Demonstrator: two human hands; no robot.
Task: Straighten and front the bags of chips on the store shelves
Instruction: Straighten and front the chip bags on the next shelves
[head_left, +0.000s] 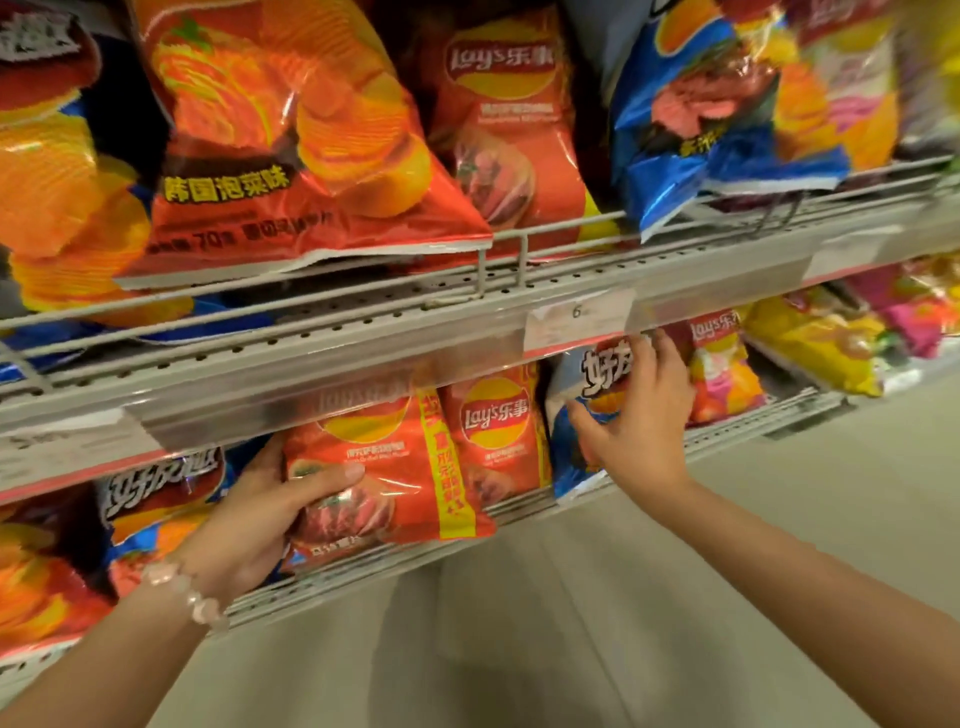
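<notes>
- The left hand (249, 525), a pale pink bead bracelet (189, 592) on its wrist, grips the left edge of a glossy red foil Lay's chip bag with a yellow vertical stripe (384, 473), thumb curled across the bag's front, at about 7 o'clock in the frame.
- The right hand (641, 415), at about 4 o'clock, rests on a blue-and-white foil chip bag (571, 410) with fingers spread, fingertips near the bag's top and thumb on its lower left.
- Both bags stand at the front of the lower grey wire shelf (519, 512), with a second red Lay's bag (498, 431) upright between them.
- To the right hand's 3 o'clock stands a red-and-pink Lay's bag (724, 374), then a yellow bag (815, 348).
- The upper grey perforated metal shelf (363, 322) carries a white price tag (576, 317) on its clear rail.
- Above it, a large red-orange foil bag picturing ridged chips (291, 140) leans over the wire fence at 11 o'clock; a crumpled blue foil bag (711, 130) tilts at 1 o'clock.
</notes>
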